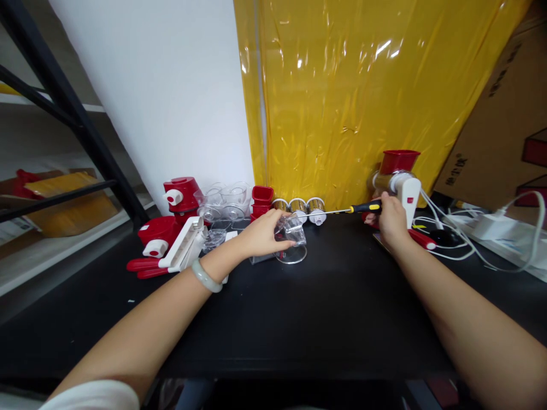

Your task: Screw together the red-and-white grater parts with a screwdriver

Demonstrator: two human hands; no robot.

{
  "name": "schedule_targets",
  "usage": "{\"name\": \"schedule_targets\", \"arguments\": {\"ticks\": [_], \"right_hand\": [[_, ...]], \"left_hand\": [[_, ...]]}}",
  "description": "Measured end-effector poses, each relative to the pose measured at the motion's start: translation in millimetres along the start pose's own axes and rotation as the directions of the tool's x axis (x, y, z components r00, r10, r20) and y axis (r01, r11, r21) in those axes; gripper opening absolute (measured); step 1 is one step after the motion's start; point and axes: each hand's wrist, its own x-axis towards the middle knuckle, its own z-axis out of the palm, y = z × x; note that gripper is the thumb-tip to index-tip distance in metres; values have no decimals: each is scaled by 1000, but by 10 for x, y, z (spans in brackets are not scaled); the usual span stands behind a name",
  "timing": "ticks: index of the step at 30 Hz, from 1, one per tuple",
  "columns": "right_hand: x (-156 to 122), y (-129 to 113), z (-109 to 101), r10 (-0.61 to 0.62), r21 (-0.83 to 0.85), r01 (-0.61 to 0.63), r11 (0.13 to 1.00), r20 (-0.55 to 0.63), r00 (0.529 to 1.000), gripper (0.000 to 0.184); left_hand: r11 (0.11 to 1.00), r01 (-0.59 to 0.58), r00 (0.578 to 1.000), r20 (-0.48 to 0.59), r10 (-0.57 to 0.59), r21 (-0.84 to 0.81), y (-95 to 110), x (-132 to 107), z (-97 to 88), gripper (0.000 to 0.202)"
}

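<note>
My left hand is closed around a clear plastic housing part that rests on the black table. My right hand grips a screwdriver by its black and yellow handle, the shaft pointing left toward the metal drum blades. Just behind my right hand stands an assembled red and white rotary grater. A pale bangle sits on my left wrist.
Red and white grater parts and clear plastic pieces are piled at the back left. White cables and a power strip lie at the right. A yellow plastic sheet, a cardboard box and a black metal rack surround the table.
</note>
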Motion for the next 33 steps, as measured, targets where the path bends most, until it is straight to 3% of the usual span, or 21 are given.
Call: {"name": "schedule_targets", "arguments": {"ticks": [5,18,28,33], "right_hand": [[52,36,-6,43,100,-48,994,46,998,9],[89,67,-25,8,111,-14,994,53,999,6],[46,63,-18,-83,68,81,994,39,996,31],[70,75,-21,8,67,-10,998,38,999,23]], "left_hand": [[1000,-2,1000,2,2,7,-9,2,5,65],[1000,0,1000,0,0,7,-2,1,-2,65],[1000,-2,1000,-2,2,2,-22,0,11,65],[1000,2,1000,1,-2,17,-17,3,9,66]]}}
